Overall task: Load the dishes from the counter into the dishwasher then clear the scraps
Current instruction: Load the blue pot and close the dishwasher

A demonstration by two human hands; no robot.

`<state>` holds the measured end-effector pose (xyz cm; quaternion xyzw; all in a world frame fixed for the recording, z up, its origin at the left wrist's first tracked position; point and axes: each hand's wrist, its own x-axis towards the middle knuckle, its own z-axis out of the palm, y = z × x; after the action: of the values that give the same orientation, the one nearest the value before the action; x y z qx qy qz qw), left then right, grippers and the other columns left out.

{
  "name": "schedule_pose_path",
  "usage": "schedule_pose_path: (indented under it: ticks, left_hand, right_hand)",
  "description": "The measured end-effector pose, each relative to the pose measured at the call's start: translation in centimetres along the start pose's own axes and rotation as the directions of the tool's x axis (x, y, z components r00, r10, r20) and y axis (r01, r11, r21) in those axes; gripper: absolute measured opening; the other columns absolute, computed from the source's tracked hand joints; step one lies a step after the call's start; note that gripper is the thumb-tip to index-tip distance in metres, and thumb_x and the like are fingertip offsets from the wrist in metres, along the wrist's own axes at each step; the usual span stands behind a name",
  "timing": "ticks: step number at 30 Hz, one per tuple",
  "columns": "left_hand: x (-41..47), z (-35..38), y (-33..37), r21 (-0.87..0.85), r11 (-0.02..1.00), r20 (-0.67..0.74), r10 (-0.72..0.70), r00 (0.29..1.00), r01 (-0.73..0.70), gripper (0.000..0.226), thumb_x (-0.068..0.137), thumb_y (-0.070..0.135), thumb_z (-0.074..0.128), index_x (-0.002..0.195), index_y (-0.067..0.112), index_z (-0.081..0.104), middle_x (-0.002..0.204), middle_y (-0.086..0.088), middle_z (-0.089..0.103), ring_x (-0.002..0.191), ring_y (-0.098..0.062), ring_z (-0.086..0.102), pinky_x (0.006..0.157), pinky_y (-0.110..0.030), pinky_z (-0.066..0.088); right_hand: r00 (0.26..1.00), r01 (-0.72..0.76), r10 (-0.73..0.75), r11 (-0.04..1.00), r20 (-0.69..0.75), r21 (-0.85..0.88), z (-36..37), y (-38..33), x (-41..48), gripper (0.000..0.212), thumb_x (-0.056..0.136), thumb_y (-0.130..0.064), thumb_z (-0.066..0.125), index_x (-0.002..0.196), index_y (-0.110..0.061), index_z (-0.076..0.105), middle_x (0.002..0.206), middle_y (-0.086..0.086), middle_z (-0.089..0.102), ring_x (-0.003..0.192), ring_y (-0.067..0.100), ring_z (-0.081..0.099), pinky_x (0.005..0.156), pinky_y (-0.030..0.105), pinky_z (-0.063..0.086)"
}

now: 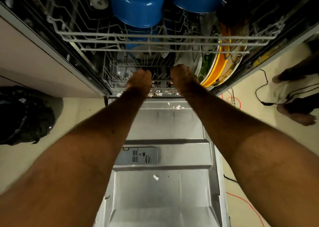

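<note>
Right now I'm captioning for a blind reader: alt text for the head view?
Left hand and right hand grip the lower rack's front rail above the open door; blue pots sit in the upper rack, plates stand right.

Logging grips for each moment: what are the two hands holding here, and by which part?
Both the left hand and right hand grip the lower rack by its front rail.

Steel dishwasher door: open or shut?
Open: the steel dishwasher door lies folded down, inner face and detergent dispenser showing.
</note>
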<state>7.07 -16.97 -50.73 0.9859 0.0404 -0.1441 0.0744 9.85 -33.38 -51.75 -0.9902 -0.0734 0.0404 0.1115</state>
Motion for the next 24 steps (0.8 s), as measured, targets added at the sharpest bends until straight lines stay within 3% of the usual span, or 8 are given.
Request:
schedule_pose_path:
  ticks: [2,4,6,7,9,11,13,24]
  left_hand:
    - [-0.8,0.7,0.0,-0.063,0.998,0.008,-0.014,1.0,0.015,0.034,0.105,0.013,0.044,0.138,0.004,0.044,0.127,-0.024,0.055,0.118,-0.038,0.055,0.09,-0.046,0.049]
    - [-2.1,2.1,-0.1,-0.177,0.984,-0.001,-0.03,1.0,0.03,0.05,0.105,0.014,0.042,0.152,0.005,0.027,0.124,-0.027,0.058,0.106,-0.038,0.062,0.086,-0.045,0.053]
    - [-4.2,3.9,-0.5,-0.216,0.976,-0.028,-0.012,1.0,0.005,0.079,0.1,0.012,0.053,0.16,0.011,0.001,0.124,-0.027,0.058,0.092,-0.032,0.066,0.075,-0.042,0.06]
    - [-5.5,4.8,-0.7,-0.235,0.972,-0.028,-0.007,1.0,0.0,0.092,0.096,0.013,0.061,0.16,0.016,-0.005,0.132,-0.026,0.055,0.093,-0.031,0.067,0.073,-0.042,0.061]
    - [-8.6,6.3,-1.0,-0.244,0.969,0.008,-0.016,1.0,0.018,0.107,0.09,0.02,0.072,0.16,0.022,-0.008,0.152,-0.021,0.04,0.116,-0.035,0.061,0.087,-0.046,0.06]
    - [-12.1,8.0,-1.2,-0.169,0.986,0.042,0.015,0.999,-0.007,0.106,0.088,0.027,0.074,0.161,0.019,-0.002,0.163,-0.017,0.024,0.14,-0.036,0.041,0.108,-0.048,0.046]
    - [-15.7,10.0,-1.7,-0.134,0.989,0.056,0.073,0.996,-0.065,0.103,0.088,0.032,0.074,0.161,0.016,0.003,0.165,-0.016,0.017,0.149,-0.034,0.029,0.117,-0.046,0.035]
    - [-32.9,17.6,-2.5,-0.047,0.943,0.322,0.326,0.889,-0.329,0.1,0.091,0.047,0.063,0.162,0.018,-0.003,0.17,-0.008,-0.005,0.156,-0.03,0.0,0.125,-0.048,0.007]
  right_hand:
    - [0.996,0.06,-0.065,0.995,-0.054,-0.081,0.0,0.0,-1.0,0.035,0.102,-0.004,0.039,0.121,-0.008,0.068,0.112,0.015,0.066,0.101,0.03,0.067,0.079,0.037,0.055]
    - [0.995,0.054,-0.054,0.999,0.087,0.001,0.3,-0.2,-2.4,0.035,0.105,-0.007,0.044,0.139,-0.004,0.054,0.134,0.022,0.056,0.114,0.038,0.063,0.085,0.041,0.053]
    - [0.998,-0.026,0.017,0.992,0.068,0.127,1.1,-0.3,-4.8,0.055,0.101,-0.008,0.058,0.153,-0.006,0.039,0.158,0.024,0.036,0.122,0.04,0.061,0.087,0.04,0.059]
    - [0.996,-0.073,0.065,0.985,0.053,0.159,1.6,-0.2,-6.4,0.067,0.098,-0.008,0.063,0.157,-0.008,0.031,0.166,0.023,0.023,0.126,0.041,0.06,0.086,0.039,0.061]
    - [0.995,-0.093,0.086,0.979,0.045,0.183,2.7,0.1,-10.9,0.08,0.098,-0.012,0.066,0.163,-0.01,0.019,0.17,0.022,0.013,0.131,0.04,0.057,0.085,0.034,0.059]
    - [0.987,-0.134,0.113,0.973,0.115,0.189,3.9,0.5,-15.8,0.083,0.098,-0.013,0.067,0.164,-0.007,0.016,0.17,0.023,0.014,0.133,0.038,0.055,0.091,0.031,0.055]
    - [0.96,-0.22,0.175,0.955,0.22,0.2,4.9,1.0,-20.2,0.087,0.096,-0.014,0.069,0.164,-0.008,0.015,0.171,0.022,0.013,0.14,0.041,0.049,0.104,0.041,0.052]
    - [0.853,-0.182,0.125,0.981,0.507,0.065,7.3,1.6,-39.8,0.091,0.096,-0.03,0.071,0.165,-0.011,0.015,0.172,0.013,0.016,0.153,0.032,0.033,0.12,0.042,0.037]
